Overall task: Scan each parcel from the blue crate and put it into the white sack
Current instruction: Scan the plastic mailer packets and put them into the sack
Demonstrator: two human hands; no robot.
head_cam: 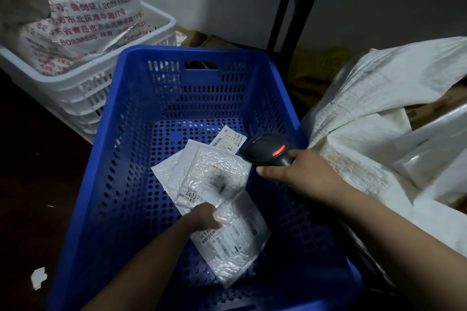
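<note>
Bubble mailers are all that lie in the blue crate [113,184], a few thin white ones overlapping on its perforated floor. The left hand [206,216] reaches in, and its fingers curl round the near edge of the top bubble mailer [214,177], the one whose label reads 6403. Exactly how they close is hidden by the back of the hand. Another mailer [235,247] lies just beneath the hand, nearer the person, and a further one [171,166] shows under the top one's left side.

The right hand [303,171] is wrapped round the handle of the barcode scanner [267,151], its head over the crate and its red lamp lit. The white sack [366,108] slumps open just right of the crate.

These mailers look light, soft and floppy, with a glossy skin likely to slide. An edge pinch should lift one, though it may sag and bend the label. Holding it near the label's side would probably keep the barcode flat for the scanner.
</note>
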